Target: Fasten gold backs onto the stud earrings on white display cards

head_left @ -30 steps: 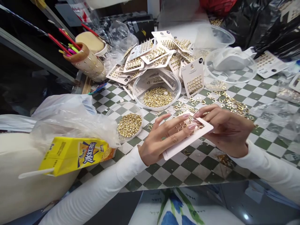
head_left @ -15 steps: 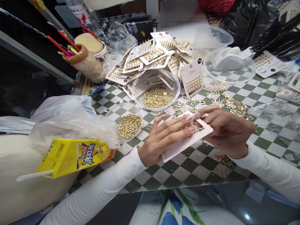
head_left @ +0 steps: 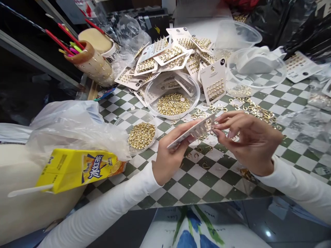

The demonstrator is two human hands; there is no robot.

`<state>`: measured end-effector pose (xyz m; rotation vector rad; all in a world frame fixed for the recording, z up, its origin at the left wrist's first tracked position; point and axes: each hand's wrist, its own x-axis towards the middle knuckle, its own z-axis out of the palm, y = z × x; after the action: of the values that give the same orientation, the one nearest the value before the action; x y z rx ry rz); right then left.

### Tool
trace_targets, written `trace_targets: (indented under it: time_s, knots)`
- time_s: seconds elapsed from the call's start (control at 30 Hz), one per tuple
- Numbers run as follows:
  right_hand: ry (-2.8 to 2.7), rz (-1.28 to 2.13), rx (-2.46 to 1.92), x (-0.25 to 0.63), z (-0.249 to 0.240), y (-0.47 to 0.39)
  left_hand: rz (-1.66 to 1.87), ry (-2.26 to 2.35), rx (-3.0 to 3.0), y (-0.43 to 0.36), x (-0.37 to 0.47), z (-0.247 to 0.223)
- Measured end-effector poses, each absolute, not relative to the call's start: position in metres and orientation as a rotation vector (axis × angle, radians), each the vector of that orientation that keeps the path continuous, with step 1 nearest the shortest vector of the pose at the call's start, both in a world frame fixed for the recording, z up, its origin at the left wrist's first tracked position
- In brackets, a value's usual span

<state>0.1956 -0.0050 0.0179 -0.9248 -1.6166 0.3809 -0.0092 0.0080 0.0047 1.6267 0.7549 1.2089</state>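
Note:
My left hand (head_left: 167, 160) is closed around a white earring card (head_left: 193, 132), held nearly edge-on above the table. Small gold pieces show along the face turned towards me. At the card's right end is my right hand (head_left: 250, 144), thumb and fingertips pinched together by its edge; whatever is between them is too small to make out. Loose gold hoop-like earrings (head_left: 258, 112) lie scattered behind the right hand, and a few more lie beneath the card. Tiny gold pieces (head_left: 141, 135) fill part of a shallow clear dish left of the card.
A clear bowl (head_left: 198, 100) with gold bits stands behind the hands, backed by a heap of filled earring cards (head_left: 168, 55). To the left are a yellow drink carton (head_left: 69, 170), a plastic bag (head_left: 69, 127) and a pen cup (head_left: 94, 67). Clear tubs (head_left: 283, 74) stand at the back right.
The card has turned from lying face-up and slanted to nearly edge-on. My left fingers have gone from across its face to gripping it from below. My right fingers remain near its right end.

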Motion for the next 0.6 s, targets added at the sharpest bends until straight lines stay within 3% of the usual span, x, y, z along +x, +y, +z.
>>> trace_targets:
  time_s: [0.6]
  knots:
    - [-1.632,0.369,-0.986,0.1906,0.0102,-0.0085,1.231,0.802,1.734,0.0035,-0.0022,0.0059]
